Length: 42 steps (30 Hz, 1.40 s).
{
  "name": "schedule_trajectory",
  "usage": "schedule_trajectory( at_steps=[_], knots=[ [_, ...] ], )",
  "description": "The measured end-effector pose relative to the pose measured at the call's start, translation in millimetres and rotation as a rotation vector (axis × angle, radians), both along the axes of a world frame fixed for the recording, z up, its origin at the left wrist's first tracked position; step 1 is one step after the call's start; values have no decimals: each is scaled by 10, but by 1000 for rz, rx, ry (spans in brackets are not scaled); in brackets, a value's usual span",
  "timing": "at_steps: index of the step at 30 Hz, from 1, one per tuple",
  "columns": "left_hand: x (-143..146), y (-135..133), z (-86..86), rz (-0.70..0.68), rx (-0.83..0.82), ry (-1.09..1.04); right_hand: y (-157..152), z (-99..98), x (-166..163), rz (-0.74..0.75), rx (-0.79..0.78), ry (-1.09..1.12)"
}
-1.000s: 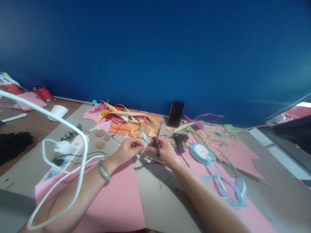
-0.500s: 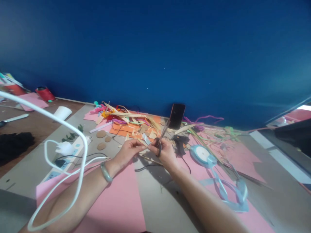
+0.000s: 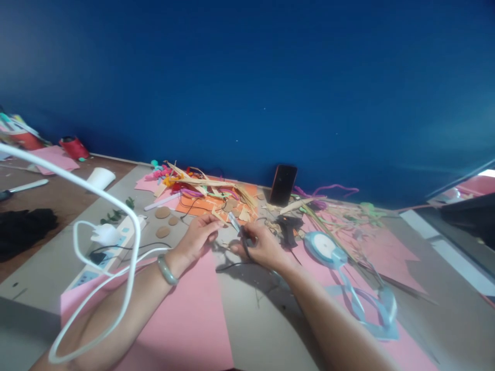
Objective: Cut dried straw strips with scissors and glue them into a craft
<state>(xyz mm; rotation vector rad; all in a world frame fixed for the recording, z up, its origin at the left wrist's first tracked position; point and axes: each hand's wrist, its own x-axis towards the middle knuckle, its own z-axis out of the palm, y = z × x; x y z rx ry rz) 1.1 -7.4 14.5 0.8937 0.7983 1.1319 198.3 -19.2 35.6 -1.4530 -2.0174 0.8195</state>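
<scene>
My left hand [image 3: 199, 236], with a pale green bangle [image 3: 167, 270] on its wrist, pinches a small tan strip [image 3: 219, 218] between thumb and fingertips. My right hand [image 3: 263, 244] has its fingers in the dark handles of a pair of scissors [image 3: 244, 238]. The scissors' blades point up and left, close to the strip; whether they touch it I cannot tell. Beneath and beyond both hands lie tan scraps [image 3: 244, 214] and an orange sheet [image 3: 204, 204]. A dark cord [image 3: 234, 265] runs across the table just below the right hand.
A phone [image 3: 283, 184] leans against the blue wall [image 3: 247, 93]. A light-blue ribbon spool [image 3: 322, 247] trails loops at right. Pink sheets [image 3: 185, 319] lie under the arms. A white cable [image 3: 133, 247] hangs over the left forearm, near a power strip [image 3: 87, 275]. Round tan discs [image 3: 162, 212] lie nearby.
My hands have moved apart. The scissors have swung from pointing up and away to pointing left toward the strip, and the right fingertips have come away from the left hand.
</scene>
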Motion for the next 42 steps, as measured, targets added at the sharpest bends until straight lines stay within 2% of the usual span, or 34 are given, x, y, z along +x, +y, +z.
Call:
schedule_trajectory(
  at_steps=[4,11,24,42],
  knots=[
    [-20,26,1,44,-28,-31,-6,-12,7,84,42,-105],
    [-7,50,-41,49,-8,-27,-13,-26,-14,83,91,-163],
    [3,27,14,48,-26,0,-16,-69,-12,87,10,-69],
    [-22,22,-2,28,-4,8,-22,-69,1,134,-199,113]
  ],
)
